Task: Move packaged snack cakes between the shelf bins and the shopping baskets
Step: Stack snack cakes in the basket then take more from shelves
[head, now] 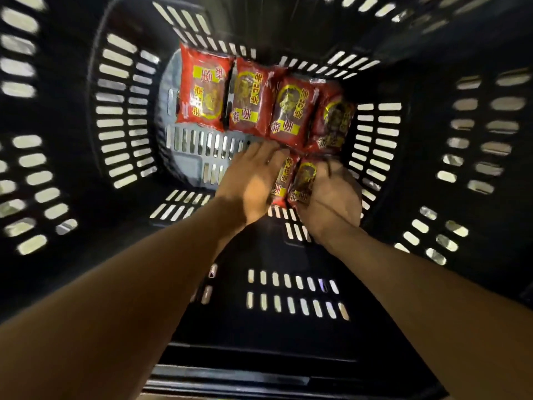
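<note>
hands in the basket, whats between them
Head view: two red snack cake packets stand side by side between the left hand and right hand, pressed from both sides, near the black basket's bottom.

The red snack packs in the black basket have big red signs on yellow patches. The signs look like Chinese writing and sit upside down. They are too blurry to read. The two packs by the hands have the same yellow patches, also too blurry.
</note>
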